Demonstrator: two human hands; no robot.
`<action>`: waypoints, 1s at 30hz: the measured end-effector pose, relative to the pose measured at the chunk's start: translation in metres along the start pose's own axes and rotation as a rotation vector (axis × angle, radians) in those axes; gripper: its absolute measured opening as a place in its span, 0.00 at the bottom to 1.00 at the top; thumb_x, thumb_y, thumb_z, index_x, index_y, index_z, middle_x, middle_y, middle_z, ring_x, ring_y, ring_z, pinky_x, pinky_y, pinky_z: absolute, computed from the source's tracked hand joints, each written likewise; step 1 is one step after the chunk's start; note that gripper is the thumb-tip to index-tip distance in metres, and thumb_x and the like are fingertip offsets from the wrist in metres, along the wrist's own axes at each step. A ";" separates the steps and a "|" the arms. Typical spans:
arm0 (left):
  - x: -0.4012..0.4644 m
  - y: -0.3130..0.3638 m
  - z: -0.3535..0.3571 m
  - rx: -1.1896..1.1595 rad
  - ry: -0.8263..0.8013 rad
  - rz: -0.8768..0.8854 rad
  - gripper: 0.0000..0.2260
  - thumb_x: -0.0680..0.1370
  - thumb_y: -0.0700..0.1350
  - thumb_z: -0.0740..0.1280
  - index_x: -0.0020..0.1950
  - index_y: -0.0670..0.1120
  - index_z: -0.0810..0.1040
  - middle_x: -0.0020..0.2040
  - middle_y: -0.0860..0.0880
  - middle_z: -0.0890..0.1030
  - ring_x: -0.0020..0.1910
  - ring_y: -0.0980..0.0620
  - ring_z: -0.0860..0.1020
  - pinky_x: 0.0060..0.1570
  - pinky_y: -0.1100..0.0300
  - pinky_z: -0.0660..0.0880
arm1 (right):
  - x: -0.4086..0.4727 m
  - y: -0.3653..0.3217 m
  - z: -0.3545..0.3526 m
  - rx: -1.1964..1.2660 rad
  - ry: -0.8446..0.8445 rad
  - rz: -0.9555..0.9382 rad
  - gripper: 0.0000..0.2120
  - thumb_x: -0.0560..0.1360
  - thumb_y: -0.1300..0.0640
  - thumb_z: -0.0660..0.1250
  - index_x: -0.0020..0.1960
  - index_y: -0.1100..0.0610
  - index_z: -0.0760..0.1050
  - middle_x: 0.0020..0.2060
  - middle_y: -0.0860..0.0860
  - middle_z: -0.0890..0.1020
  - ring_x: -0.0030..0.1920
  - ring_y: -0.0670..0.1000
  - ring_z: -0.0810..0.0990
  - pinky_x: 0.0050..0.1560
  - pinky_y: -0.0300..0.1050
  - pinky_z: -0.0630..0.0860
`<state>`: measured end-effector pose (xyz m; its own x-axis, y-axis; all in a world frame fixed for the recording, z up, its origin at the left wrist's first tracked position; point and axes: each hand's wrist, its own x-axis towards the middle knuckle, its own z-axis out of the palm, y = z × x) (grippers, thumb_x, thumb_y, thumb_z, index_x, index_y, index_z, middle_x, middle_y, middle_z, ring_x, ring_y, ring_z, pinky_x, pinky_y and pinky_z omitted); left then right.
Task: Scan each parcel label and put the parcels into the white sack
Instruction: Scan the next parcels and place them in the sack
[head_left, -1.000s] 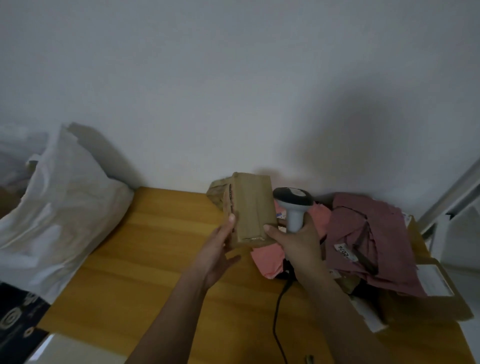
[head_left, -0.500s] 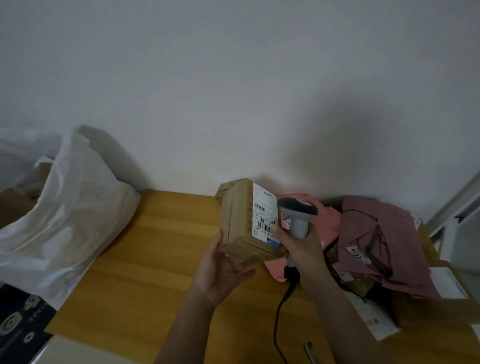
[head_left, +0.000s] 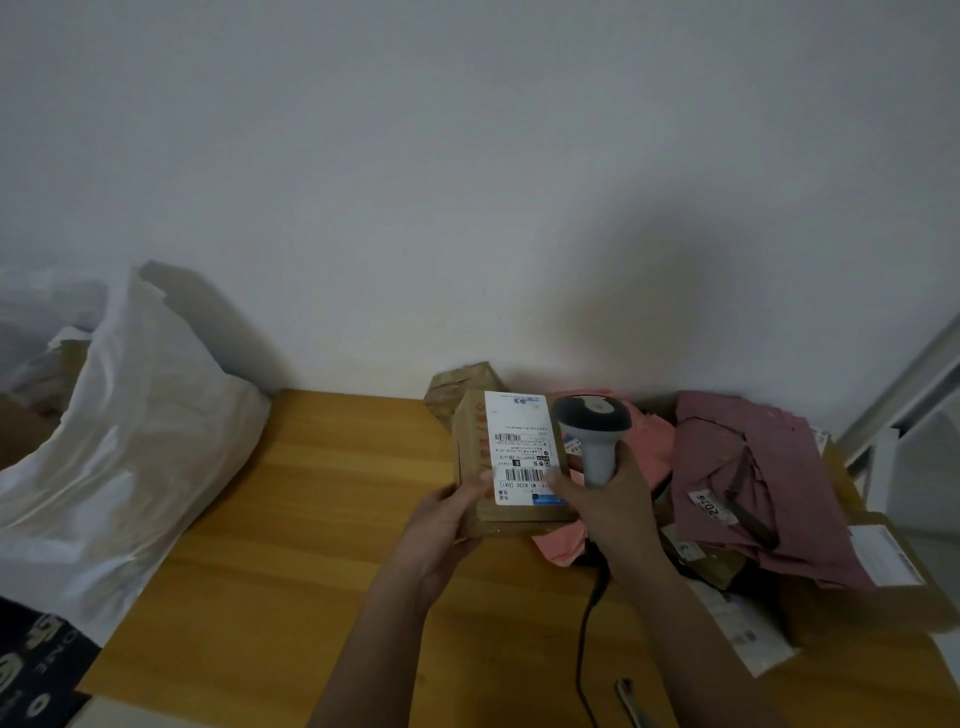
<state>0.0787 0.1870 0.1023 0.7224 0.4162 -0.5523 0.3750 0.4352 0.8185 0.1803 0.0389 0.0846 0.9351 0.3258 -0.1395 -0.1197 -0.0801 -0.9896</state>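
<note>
Just above the wooden desk, the left hand holds a brown cardboard parcel from below, its fingers curled round the lower left edge and the thumb lying on the face beside the white label, which is turned up toward the camera. Meanwhile the right hand grips the grey handle of the corded scanner, just right of the label, with one fingertip touching the parcel. Off to the left the white sack slumps against the desk's edge, while pink mailers and more boxes lie piled on the right.
</note>
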 end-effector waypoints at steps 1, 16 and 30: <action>0.000 0.000 0.001 -0.042 0.020 -0.003 0.23 0.70 0.56 0.72 0.60 0.45 0.80 0.50 0.48 0.86 0.53 0.49 0.81 0.53 0.54 0.76 | 0.000 0.000 0.001 0.020 0.026 0.007 0.24 0.69 0.59 0.77 0.61 0.53 0.71 0.54 0.50 0.81 0.53 0.51 0.81 0.50 0.53 0.82; -0.004 -0.018 0.021 -0.432 -0.102 -0.122 0.28 0.70 0.47 0.76 0.67 0.42 0.73 0.58 0.37 0.82 0.60 0.40 0.79 0.61 0.49 0.74 | -0.012 -0.006 0.010 0.292 -0.003 0.103 0.16 0.70 0.59 0.76 0.55 0.57 0.75 0.37 0.49 0.83 0.29 0.39 0.79 0.29 0.33 0.74; -0.012 -0.008 -0.036 0.526 0.266 0.151 0.54 0.65 0.47 0.81 0.80 0.53 0.47 0.78 0.49 0.60 0.73 0.47 0.64 0.66 0.48 0.68 | -0.002 -0.009 -0.026 -0.157 -0.271 -0.082 0.29 0.66 0.58 0.80 0.62 0.50 0.69 0.54 0.48 0.81 0.53 0.48 0.82 0.50 0.46 0.82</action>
<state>0.0465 0.2073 0.0969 0.6455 0.6572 -0.3892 0.5658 -0.0691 0.8216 0.1876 0.0147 0.0942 0.8139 0.5747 -0.0849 0.0251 -0.1809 -0.9832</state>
